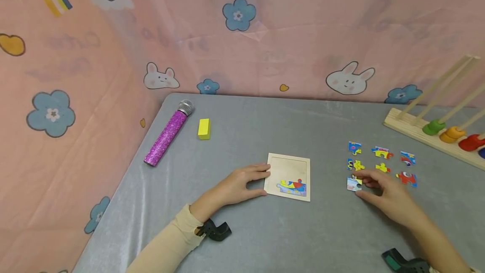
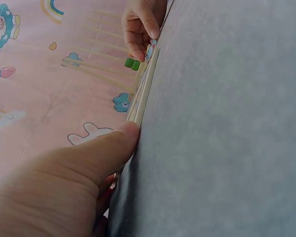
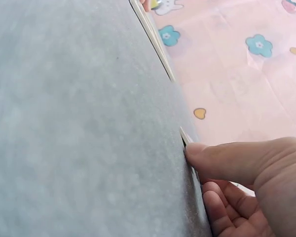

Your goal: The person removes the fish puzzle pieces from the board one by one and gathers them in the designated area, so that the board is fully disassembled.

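Note:
A shallow wooden puzzle board (image 1: 286, 167) lies on the grey table, with a few joined puzzle pieces (image 1: 293, 187) in its lower right part. My left hand (image 1: 242, 183) rests at the board's left edge; its fingertips touch the rim and the thumb lies by the lower left corner. In the left wrist view, the thumb (image 2: 111, 148) meets the board's side. My right hand (image 1: 386, 195) pinches a light blue and white puzzle piece (image 1: 353, 184) between thumb and forefinger. Its curled other fingers (image 3: 224, 205) show in the right wrist view.
Several loose pieces lie around the right hand, among them a red one (image 1: 407, 178) and a yellow one (image 1: 382, 167). A wooden bead rack (image 1: 413, 129) stands at the right. A glittery purple microphone (image 1: 166, 136) and a yellow block (image 1: 204, 129) lie at the left.

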Demonstrator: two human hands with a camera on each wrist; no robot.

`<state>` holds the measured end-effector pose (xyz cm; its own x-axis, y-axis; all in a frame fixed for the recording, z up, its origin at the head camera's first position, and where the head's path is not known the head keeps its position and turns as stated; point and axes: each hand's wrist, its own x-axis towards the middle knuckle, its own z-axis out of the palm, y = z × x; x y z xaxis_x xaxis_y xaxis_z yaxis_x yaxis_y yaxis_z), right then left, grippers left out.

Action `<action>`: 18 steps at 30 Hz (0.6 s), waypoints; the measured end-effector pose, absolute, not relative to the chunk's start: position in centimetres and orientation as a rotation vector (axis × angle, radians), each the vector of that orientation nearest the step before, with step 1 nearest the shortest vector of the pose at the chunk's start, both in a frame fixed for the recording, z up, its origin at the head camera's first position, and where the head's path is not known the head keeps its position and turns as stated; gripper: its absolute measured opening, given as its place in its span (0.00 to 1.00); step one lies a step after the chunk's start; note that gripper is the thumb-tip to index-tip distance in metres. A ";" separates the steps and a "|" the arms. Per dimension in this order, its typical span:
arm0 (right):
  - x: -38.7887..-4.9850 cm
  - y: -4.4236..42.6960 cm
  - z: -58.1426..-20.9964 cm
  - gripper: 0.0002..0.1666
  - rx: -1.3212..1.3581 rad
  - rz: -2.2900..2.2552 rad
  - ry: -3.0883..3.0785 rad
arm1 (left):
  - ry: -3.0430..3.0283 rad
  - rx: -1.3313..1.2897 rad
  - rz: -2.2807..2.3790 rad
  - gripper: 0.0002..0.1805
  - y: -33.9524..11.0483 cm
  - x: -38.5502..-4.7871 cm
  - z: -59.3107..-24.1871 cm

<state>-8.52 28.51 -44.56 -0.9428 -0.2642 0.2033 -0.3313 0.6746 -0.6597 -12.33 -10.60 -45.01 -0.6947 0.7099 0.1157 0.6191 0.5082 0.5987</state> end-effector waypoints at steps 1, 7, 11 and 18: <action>-8.5 28.5 -44.6 0.26 0.508 1.119 -2.782 | 2.598 1.157 0.943 0.30 -10.6 -12.3 -45.0; -8.5 28.5 -44.9 0.26 0.528 1.089 -2.772 | 2.584 1.153 0.955 0.30 -10.6 -12.3 -44.7; -8.5 28.6 -44.8 0.26 0.535 1.097 -2.787 | 2.589 1.157 0.956 0.30 -10.6 -12.3 -44.8; -8.4 28.8 -44.9 0.25 0.547 1.240 -2.761 | 2.589 1.161 0.965 0.30 -10.6 -12.3 -45.0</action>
<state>-8.38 28.80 -44.85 -0.9346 -0.2924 0.2024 -0.3455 0.6120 -0.7114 -12.33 -10.59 -44.98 -0.6908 0.7123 0.1239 0.6195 0.4949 0.6094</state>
